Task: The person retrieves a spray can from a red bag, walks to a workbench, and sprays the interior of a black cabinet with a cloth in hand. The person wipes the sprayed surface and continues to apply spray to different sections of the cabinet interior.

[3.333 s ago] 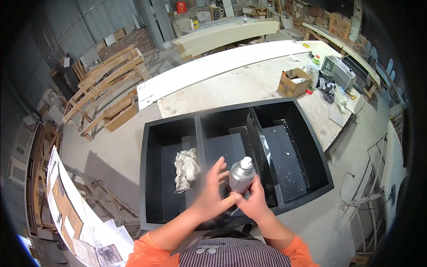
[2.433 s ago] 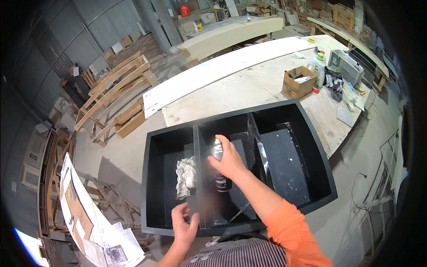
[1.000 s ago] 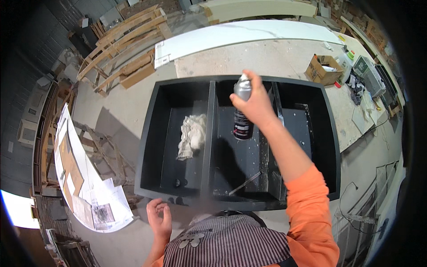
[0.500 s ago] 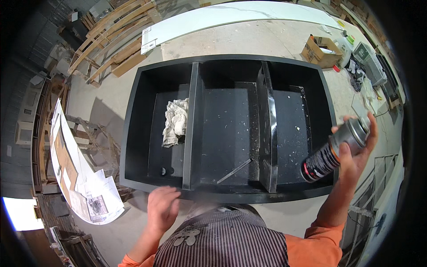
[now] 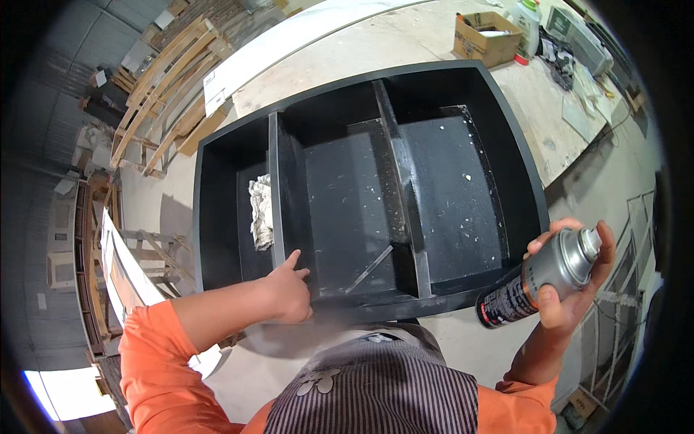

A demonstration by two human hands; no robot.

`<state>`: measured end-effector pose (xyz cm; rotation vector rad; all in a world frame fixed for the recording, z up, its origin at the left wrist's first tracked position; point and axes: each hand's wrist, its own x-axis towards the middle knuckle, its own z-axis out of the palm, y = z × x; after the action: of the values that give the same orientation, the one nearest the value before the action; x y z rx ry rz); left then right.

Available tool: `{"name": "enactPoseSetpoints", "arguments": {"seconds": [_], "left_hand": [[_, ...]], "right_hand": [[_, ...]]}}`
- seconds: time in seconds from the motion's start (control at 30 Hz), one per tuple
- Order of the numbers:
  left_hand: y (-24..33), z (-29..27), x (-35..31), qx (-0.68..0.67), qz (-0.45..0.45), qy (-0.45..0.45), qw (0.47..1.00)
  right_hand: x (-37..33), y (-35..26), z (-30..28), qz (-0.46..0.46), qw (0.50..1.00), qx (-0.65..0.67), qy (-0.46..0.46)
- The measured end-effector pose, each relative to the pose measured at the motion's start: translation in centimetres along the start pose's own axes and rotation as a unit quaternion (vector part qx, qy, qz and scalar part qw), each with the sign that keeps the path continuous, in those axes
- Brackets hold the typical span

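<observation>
A wide black box (image 5: 371,300) with two dividers lies in front of me. My left hand (image 5: 289,289) is over its front rim beside the left divider (image 5: 277,188); the index finger stretches out, a second digit stands apart, and nothing is held. My right hand (image 5: 567,296) grips a spray can (image 5: 531,282), black below and silver above, tilted at the box's right front corner. A crumpled white rag (image 5: 261,213) lies in the left compartment. A thin grey strip (image 5: 370,267) rests in the middle one. White specks dot the floors of the middle and right compartments.
A long white slab (image 5: 282,36) lies behind the box. Past its back right corner are a cardboard box (image 5: 488,40), a white jug (image 5: 528,25) and dark cloth (image 5: 557,61). Wooden frames (image 5: 166,79) stand at the far left, a metal rack (image 5: 625,267) at the right.
My left hand has moved forward and right over the box's front rim, its index finger now extended. The view has turned. The spray can stays in my right hand.
</observation>
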<state>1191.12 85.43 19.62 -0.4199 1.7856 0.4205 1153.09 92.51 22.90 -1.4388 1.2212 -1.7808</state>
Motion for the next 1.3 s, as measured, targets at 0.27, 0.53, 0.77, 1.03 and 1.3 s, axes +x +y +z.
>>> {"name": "enactPoseSetpoints", "arguments": {"seconds": [0.27,0.53,0.77,1.03,1.3], "left_hand": [[-2.8,2.2,9.5,0.100,0.006,-0.131,0.986],[-1.6,2.9,5.7,0.081,0.018,-0.093,0.992],[-1.3,-3.1,-4.9,0.036,-0.135,0.041,0.989],[0.6,0.9,-11.2,-0.315,-0.212,0.434,0.817],[8.7,13.4,-3.6,-0.595,-0.083,0.275,0.751]], "right_hand": [[-1.8,0.0,-0.6,0.007,0.998,0.061,-0.002],[-1.8,0.6,-0.9,-0.025,0.996,0.067,-0.055],[-1.9,1.4,-1.4,-0.017,0.995,0.089,-0.044],[-1.5,1.8,-1.5,-0.030,0.992,0.104,-0.067],[0.2,2.0,-2.8,-0.007,0.996,0.079,0.031]]}}
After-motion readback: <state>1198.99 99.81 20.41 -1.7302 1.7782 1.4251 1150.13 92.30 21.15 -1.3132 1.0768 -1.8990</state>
